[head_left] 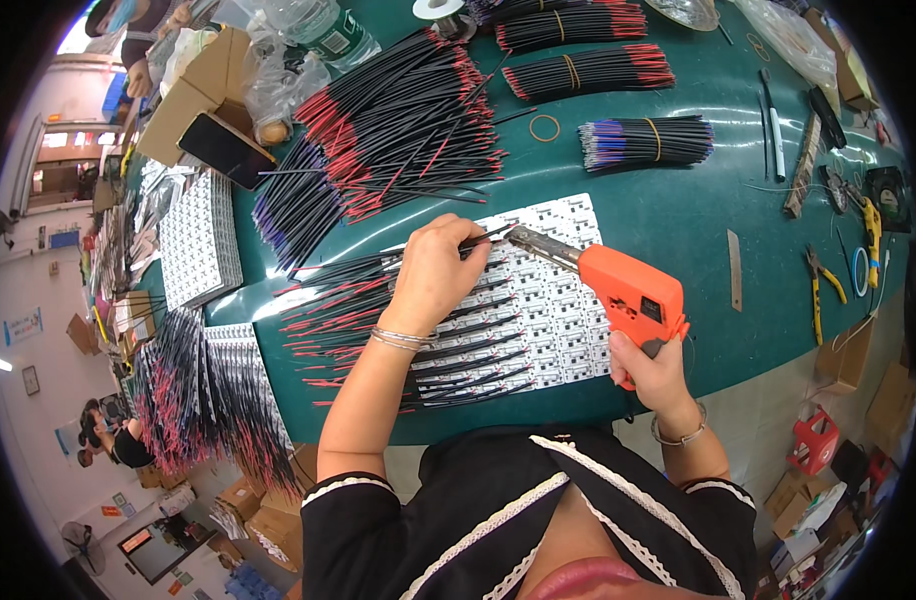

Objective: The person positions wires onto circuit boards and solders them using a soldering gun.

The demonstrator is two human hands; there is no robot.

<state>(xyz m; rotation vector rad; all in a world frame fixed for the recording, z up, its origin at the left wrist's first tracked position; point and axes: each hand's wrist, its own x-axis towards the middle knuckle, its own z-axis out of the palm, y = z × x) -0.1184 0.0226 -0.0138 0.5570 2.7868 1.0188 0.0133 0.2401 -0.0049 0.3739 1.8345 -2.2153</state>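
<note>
In my right hand (654, 374) is an orange soldering gun (628, 288), its fingers wrapped round the grip. The gun's metal tip points left, onto the upper part of a white panel of small circuit boards (568, 330). My left hand (433, 268) is closed in a pinch on a thin black wire (496, 234), whose end lies right by the gun's tip. I cannot tell whether tip and wire touch. Below my left hand, rows of black wires (478, 343) with red ends lie across the panel and stick out past its left side.
Behind the panel lies a big heap of black wires with red ends (408, 120); banded wire bundles (646, 142) are right of it. At left are a phone (226, 150), stacked panels (200, 240) and wired panels (243, 385). Pliers (824, 285) and a metal strip (735, 270) lie right.
</note>
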